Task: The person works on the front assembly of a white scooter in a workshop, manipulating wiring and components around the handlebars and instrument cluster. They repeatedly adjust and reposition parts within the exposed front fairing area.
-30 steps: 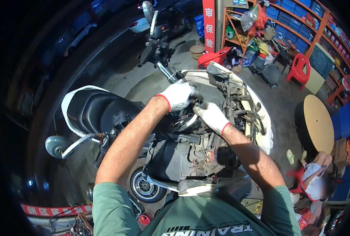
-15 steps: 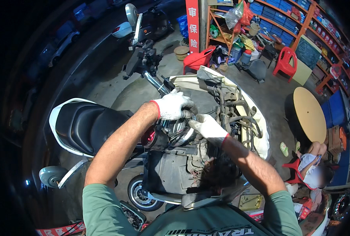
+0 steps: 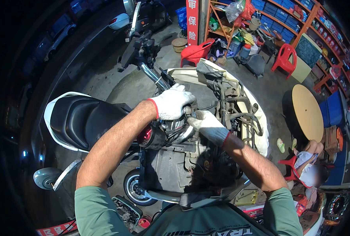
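Note:
Both my hands wear white work gloves with red cuffs and meet over the stripped front of a scooter. My left hand (image 3: 175, 103) is closed, its darkened fingertips curled downward beside the metal steering tube (image 3: 151, 75). Close against it, my right hand (image 3: 209, 126) pinches with thumb and fingers at the same spot. Whatever they grip there is too small and covered to make out. Beneath them run dark cables (image 3: 178, 134) and a round dark part with a red light (image 3: 146, 135). A cream body panel (image 3: 257, 118) with wiring curves around on the right.
The scooter's black seat (image 3: 84, 122) lies to the left, a wheel (image 3: 137, 190) below. Behind stand red plastic chairs (image 3: 286, 61) and orange shelves (image 3: 301, 35). A round tan tabletop (image 3: 308, 112) is at right, with a person (image 3: 306, 165) seated near it. An open toolbox (image 3: 126, 210) sits lower left.
The whole view has shifted slightly, so the scooter sits a little further left. My left fingers have turned slightly at the same spot; my right hand keeps its pinch.

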Demonstrator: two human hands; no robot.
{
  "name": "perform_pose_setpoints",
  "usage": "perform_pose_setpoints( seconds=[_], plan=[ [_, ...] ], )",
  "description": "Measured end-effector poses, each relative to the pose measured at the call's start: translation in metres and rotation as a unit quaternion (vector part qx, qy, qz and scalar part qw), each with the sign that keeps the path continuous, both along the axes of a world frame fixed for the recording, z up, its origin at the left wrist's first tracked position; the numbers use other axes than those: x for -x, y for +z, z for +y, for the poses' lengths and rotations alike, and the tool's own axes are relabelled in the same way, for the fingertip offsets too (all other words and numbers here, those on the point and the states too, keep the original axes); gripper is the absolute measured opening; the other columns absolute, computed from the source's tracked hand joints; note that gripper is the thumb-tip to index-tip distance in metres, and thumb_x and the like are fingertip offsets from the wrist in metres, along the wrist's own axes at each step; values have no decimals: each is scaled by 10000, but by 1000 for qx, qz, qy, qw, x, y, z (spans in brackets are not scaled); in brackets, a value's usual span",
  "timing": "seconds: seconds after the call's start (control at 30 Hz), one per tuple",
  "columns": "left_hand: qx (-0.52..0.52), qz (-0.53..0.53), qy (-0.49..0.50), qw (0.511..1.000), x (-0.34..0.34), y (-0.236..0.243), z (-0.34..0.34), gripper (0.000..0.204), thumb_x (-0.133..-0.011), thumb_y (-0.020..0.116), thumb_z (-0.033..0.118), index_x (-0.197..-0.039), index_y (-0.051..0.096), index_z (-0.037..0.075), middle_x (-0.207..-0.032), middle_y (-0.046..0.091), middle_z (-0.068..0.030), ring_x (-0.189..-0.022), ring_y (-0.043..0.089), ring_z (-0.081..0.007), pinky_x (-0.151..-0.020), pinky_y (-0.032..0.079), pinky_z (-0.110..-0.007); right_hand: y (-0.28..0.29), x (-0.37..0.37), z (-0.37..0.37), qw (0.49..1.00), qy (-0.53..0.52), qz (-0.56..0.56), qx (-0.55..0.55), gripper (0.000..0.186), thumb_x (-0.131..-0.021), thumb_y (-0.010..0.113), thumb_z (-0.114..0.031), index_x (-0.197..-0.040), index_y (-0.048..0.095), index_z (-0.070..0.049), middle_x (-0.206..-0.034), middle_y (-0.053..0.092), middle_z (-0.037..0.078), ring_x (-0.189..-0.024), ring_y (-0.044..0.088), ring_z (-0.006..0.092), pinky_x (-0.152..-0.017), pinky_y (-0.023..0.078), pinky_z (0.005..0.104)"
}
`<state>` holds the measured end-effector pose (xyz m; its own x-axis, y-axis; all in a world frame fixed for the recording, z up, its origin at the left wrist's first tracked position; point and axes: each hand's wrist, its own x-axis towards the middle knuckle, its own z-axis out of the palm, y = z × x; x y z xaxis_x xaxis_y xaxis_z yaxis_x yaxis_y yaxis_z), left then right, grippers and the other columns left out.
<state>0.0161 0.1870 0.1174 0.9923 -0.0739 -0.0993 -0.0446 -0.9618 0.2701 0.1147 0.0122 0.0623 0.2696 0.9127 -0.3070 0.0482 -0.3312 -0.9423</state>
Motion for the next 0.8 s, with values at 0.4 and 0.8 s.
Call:
perform_pose_setpoints(
  seconds=[0.4,0.8],
  plan=[
    [15,1,12,1000,3,-9,6,243,-815,599,108,-1044,671,68,-1004,653,-176,-1032,541,-406,-953,411,-499,10,2,-1,995,20,-101,18,459,-984,621,-315,-1155,636,111,-1005,709,207,-941,656,255,-866,511,385],
    [-61,-223,136,963,39,17,-39,284,-974,646,233,-1221,649,92,-1163,642,-144,-1147,602,-338,-1031,476,-463,-14,-6,2,978,26,-188,-86,384,-1031,557,-329,-979,677,32,-785,682,152,-745,655,253,-711,507,407]
  ],
)
